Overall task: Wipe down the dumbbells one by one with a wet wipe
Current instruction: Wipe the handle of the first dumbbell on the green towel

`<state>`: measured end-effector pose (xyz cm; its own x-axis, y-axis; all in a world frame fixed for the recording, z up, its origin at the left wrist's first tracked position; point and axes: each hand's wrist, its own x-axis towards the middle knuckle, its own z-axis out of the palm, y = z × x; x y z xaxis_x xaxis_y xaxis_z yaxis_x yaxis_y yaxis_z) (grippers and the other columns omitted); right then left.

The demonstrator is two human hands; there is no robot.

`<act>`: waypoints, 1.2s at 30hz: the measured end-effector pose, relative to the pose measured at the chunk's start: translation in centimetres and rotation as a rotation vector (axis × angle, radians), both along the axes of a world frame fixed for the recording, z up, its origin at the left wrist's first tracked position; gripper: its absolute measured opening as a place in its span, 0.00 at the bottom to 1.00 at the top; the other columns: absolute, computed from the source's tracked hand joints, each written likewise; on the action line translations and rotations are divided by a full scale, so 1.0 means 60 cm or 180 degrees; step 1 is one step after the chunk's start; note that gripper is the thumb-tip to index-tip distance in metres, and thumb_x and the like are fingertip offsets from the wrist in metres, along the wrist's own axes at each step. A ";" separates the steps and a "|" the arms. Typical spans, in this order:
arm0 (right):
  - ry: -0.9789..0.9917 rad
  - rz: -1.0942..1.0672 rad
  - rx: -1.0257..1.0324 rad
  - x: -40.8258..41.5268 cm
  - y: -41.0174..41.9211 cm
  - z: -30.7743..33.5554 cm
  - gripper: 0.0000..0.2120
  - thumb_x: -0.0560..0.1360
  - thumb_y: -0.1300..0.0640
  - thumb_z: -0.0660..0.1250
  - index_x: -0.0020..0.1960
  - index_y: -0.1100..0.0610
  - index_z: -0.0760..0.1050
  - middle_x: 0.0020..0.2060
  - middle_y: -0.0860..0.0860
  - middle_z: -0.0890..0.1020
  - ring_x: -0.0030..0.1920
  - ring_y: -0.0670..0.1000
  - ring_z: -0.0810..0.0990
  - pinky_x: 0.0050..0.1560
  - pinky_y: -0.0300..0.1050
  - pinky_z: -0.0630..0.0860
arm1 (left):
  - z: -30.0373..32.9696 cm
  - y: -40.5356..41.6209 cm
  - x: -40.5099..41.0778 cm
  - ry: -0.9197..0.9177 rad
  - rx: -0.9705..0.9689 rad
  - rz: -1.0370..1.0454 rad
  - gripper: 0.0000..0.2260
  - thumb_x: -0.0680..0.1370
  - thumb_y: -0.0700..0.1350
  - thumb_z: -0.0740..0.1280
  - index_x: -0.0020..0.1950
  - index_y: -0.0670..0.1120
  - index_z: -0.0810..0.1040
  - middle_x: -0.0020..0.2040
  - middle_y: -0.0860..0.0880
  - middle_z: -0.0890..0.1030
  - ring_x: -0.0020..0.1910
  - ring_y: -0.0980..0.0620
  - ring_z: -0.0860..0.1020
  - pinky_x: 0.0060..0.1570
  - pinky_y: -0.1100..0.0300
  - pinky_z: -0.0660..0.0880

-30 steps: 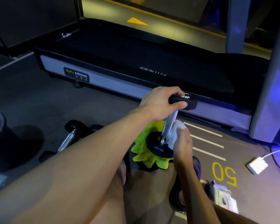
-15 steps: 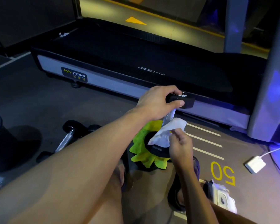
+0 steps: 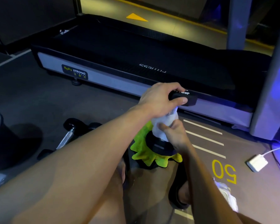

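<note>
**Head view: dumbbell stood on end, wipe round its bar**

Head view, looking down past both my forearms. My left hand [image 3: 158,101] grips the top head of the dumbbell [image 3: 183,98] — fingers curled over the black end, thumb along its near side. The dumbbell stands upright w/ its lower head [image 3: 158,147] resting on a yellow-green cloth [image 3: 144,152] spread on the floor [image 3: 39,101].

My right hand [image 3: 174,133] holds the wet wipe [image 3: 162,125] wrapped round the metal bar, thumb pressed across the front of it, fingers curled behind. The wipe covers most of the bar btwn the two heads; only a short bit of bare metal shows just under my left hand.

To the left on the floor lies a second dumbbell [image 3: 66,136], on its side, well apart from the one I'm holding. Further left, at the frame edge, a dark round bin [image 3: 0,126].

Behind everything — a treadmill [image 3: 136,50], its side rail w/ a "Body Strong" sticker. On the right the floor has white stripes and a yellow "50" [image 3: 224,172], plus a white power adapter [image 3: 257,162] w/ its cable. A white packet [image 3: 226,196] sits by my right forearm; can't tell what it is.
</note>
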<state>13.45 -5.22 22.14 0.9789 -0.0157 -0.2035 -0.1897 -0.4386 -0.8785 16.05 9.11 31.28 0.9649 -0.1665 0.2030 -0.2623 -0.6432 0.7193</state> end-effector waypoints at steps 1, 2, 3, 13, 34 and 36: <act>0.0199 0.0275 -0.0175 0.000 -0.008 0.006 0.10 0.73 0.55 0.76 0.45 0.57 0.76 0.37 0.51 0.81 0.36 0.50 0.77 0.39 0.47 0.73 | -0.001 0.005 0.001 0.0011 -0.0066 0.0017 0.15 0.77 0.65 0.70 0.62 0.65 0.79 0.58 0.57 0.83 0.58 0.53 0.80 0.54 0.53 0.78; 0.0391 0.0494 -0.0471 -0.004 -0.014 0.015 0.11 0.73 0.56 0.76 0.45 0.56 0.73 0.38 0.51 0.78 0.37 0.49 0.75 0.38 0.46 0.72 | -0.001 0.009 0.001 0.0003 -0.0121 0.0038 0.15 0.77 0.64 0.70 0.62 0.65 0.79 0.58 0.57 0.83 0.57 0.53 0.80 0.54 0.52 0.78; 0.0508 0.0611 -0.0841 -0.005 -0.018 0.019 0.13 0.74 0.57 0.75 0.44 0.54 0.69 0.38 0.50 0.74 0.37 0.48 0.72 0.36 0.43 0.68 | -0.001 0.012 -0.001 -0.0023 -0.0155 0.0051 0.14 0.77 0.63 0.70 0.62 0.64 0.80 0.57 0.57 0.84 0.57 0.54 0.80 0.55 0.52 0.78; -0.0525 0.0100 -0.0487 0.023 0.020 0.035 0.10 0.79 0.50 0.69 0.44 0.56 0.80 0.41 0.51 0.82 0.43 0.50 0.82 0.38 0.40 0.72 | -0.003 0.002 -0.003 -0.0041 -0.0237 0.0101 0.14 0.77 0.62 0.71 0.62 0.64 0.80 0.58 0.57 0.83 0.60 0.54 0.79 0.57 0.51 0.78; -0.0074 -0.1335 0.3082 0.046 0.053 0.078 0.15 0.84 0.60 0.55 0.47 0.59 0.78 0.32 0.52 0.82 0.31 0.49 0.83 0.32 0.39 0.78 | -0.001 0.000 -0.010 -0.0033 -0.0294 0.0000 0.13 0.77 0.60 0.72 0.61 0.62 0.81 0.55 0.58 0.85 0.50 0.54 0.82 0.55 0.50 0.80; 0.0123 -0.1280 0.2727 0.037 0.057 0.076 0.16 0.84 0.54 0.55 0.43 0.58 0.77 0.30 0.52 0.80 0.31 0.51 0.80 0.33 0.41 0.75 | 0.001 0.005 -0.012 -0.0047 -0.0297 0.0016 0.13 0.77 0.60 0.72 0.61 0.62 0.81 0.55 0.58 0.85 0.52 0.54 0.82 0.56 0.51 0.80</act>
<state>15.66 -1.82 26.70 0.9250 -0.1805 -0.3344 -0.2221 0.4574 -0.8611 15.35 9.42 31.36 0.9625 -0.1412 0.2317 -0.2702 -0.5750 0.7723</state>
